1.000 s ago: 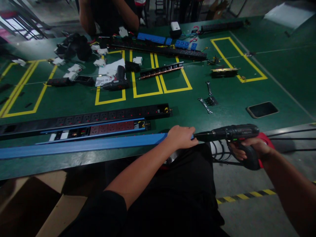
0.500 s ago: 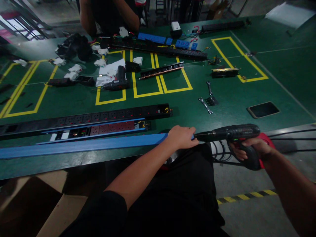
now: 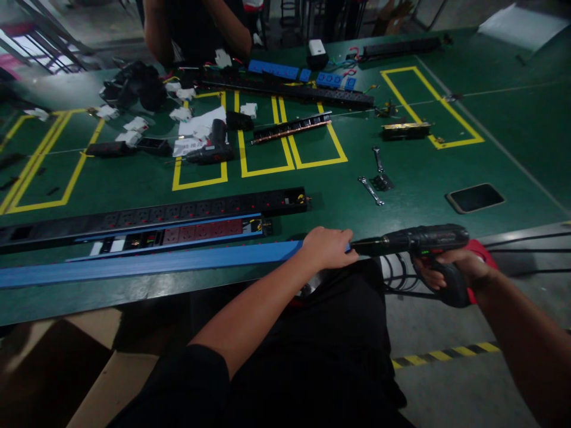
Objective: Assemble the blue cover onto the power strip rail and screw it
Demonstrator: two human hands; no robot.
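Note:
My left hand [image 3: 328, 247] is wrapped around the right end of a long blue power strip housing [image 3: 178, 261], which lies along the table's near edge. In my right hand [image 3: 459, 267] is a black and red cordless drill [image 3: 428, 241], held level by its grip. Its bit points left and meets the end of the blue housing beside my left fingers; the exact contact point is hidden. Behind the housing lie an opened blue power strip [image 3: 205, 232] with dark red sockets and a long black power strip [image 3: 191, 208].
On the green table [image 3: 410, 196] lie two wrenches [image 3: 371, 190], a phone [image 3: 475, 198] and a second drill [image 3: 212, 145]. Black strips, blue socket blocks [image 3: 274, 69] and white connectors are farther back. A person [image 3: 196, 30] is across the table. Cardboard boxes [image 3: 116, 386] stand below left.
Almost nothing differs. Both hands, the drill and the blue housing keep their places, with only a very slight shift of the view.

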